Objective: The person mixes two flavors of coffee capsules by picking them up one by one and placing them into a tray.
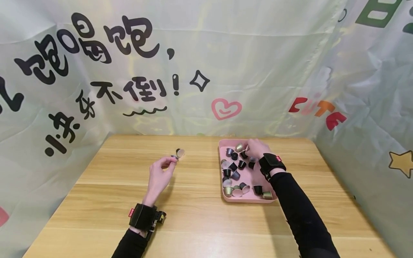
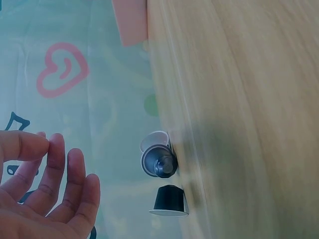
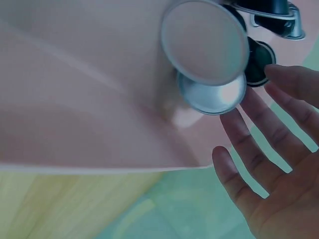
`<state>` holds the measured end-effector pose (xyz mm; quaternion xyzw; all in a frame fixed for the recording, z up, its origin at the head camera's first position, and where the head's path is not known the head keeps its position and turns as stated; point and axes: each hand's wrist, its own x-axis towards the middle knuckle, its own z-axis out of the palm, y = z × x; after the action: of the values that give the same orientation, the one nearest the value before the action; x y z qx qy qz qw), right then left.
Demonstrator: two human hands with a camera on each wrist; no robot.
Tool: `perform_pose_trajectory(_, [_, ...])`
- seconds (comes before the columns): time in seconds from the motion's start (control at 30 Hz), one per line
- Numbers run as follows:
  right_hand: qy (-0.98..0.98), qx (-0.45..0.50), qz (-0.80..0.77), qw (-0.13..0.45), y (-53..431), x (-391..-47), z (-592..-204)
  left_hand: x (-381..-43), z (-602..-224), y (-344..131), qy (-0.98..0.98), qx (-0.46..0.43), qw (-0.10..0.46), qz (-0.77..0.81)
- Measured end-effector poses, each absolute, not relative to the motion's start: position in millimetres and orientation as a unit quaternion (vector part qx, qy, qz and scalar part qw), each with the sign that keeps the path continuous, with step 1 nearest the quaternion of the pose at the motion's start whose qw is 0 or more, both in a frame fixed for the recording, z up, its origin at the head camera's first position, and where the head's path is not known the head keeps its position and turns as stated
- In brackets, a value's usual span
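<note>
My left hand (image 1: 160,173) hovers above the wooden table (image 1: 193,218); in the left wrist view its fingers bend loosely, thumb near the index finger, holding nothing. Coffee capsules stand just beyond its fingertips: a black one (image 2: 169,201), a dark grey one (image 2: 159,161) and a pale-lidded one (image 2: 155,140) behind. My right hand (image 1: 258,148) reaches into the far right part of a pink tray (image 1: 248,201), fingers spread and fairly straight. Its thumb tip overlaps the rim of a black capsule (image 3: 258,63). Beside the fingers are a silver capsule (image 3: 214,95) and a large pale lid (image 3: 205,42).
Several more capsules, black (image 1: 227,172), gold (image 1: 227,191) and grey (image 1: 236,175), lie scattered in the tray. Printed cloth (image 1: 258,71) hangs behind the table and along both its sides.
</note>
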<state>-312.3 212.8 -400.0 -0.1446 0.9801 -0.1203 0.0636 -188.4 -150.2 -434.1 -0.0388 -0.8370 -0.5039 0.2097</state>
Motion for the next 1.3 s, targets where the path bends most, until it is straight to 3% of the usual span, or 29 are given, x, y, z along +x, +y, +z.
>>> perform_pose_trajectory(0.77, [0.941, -0.253, -0.223, 0.012, 184, -265, -389, -188, -435, -152, -0.839, -0.046, 0.209, -0.501])
perform_pose_trajectory(1.17, [0.925, -0.287, -0.231, -0.091, 177, -238, -391, -188, -437, -151, -0.84, -0.046, 0.203, -0.501])
perform_pose_trajectory(1.3, [0.92, -0.282, -0.263, -0.074, 173, -229, -392, -186, -436, -151, -0.841, -0.04, 0.193, -0.504])
